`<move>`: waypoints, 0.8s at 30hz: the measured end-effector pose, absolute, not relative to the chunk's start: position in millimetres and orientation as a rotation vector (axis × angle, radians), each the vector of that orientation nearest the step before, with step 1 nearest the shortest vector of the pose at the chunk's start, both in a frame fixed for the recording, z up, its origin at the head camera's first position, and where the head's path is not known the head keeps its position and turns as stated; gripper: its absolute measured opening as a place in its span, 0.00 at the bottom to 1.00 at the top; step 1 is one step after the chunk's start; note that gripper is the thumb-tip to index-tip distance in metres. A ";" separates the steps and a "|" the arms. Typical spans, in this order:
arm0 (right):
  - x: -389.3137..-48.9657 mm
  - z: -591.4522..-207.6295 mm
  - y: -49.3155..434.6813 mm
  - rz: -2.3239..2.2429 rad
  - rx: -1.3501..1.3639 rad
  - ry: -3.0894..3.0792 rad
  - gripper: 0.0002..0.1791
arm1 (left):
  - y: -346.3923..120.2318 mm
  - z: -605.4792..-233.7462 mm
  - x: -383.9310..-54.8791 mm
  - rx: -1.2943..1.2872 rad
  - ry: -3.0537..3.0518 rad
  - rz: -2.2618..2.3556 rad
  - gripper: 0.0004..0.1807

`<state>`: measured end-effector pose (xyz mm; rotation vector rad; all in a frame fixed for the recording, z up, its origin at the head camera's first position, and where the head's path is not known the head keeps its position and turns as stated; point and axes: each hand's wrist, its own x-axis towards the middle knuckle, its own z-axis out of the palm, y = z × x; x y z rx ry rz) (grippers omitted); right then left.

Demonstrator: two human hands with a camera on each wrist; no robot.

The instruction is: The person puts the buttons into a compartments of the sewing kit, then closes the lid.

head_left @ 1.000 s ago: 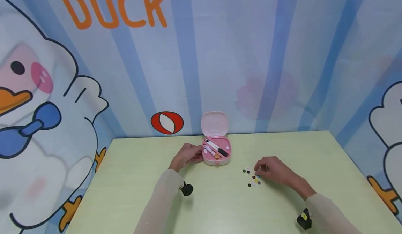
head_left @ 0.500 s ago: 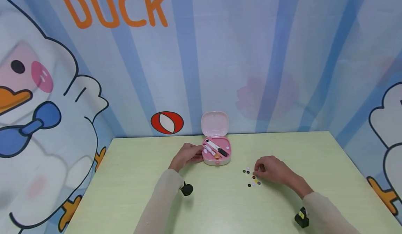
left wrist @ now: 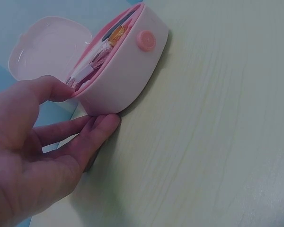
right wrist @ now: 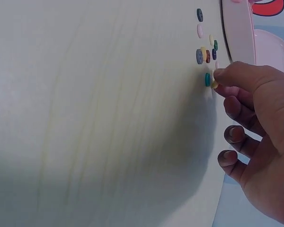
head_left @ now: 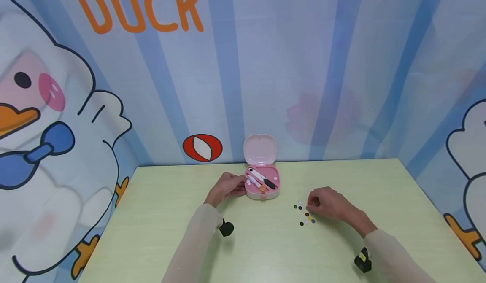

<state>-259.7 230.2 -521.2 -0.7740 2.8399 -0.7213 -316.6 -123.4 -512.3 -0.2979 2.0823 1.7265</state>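
A pink sewing box stands on the table with its lid raised. In its tray lie a white-and-black tool, bundles of thread and an orange round piece. My left hand grips the box's left side, one fingertip at the rim and others low against the wall. To the right, several small buttons are scattered, among them a teal button and a blue-grey button. Beside them my right hand pinches a pale yellow button between thumb and index finger; the other fingers are loosely curled.
A pale wood-grain table carries everything. Behind it hangs a blue striped cloth backdrop with duck pictures, close to the raised lid. Black wrist cameras sit on both wrists.
My right hand has shifted slightly left and away from me at the edge of the buttons. The left hand and the box have stayed in place.
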 end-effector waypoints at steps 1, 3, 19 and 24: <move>-260.2 -520.7 229.9 -0.718 -0.773 2.841 0.05 | -123.4 -512.2 -316.5 -0.296 2.078 1.730 0.21; -261.3 -519.9 229.6 -0.710 -0.765 2.842 0.05 | -123.6 -512.2 -316.2 -0.293 2.072 1.737 0.20; -288.6 -506.8 222.6 -0.837 -0.808 2.731 0.05 | -123.7 -515.1 -317.3 -0.274 2.097 1.728 0.19; -300.8 -503.2 212.9 -0.938 -0.806 2.697 0.05 | -123.8 -513.9 -316.7 -0.284 2.090 1.731 0.20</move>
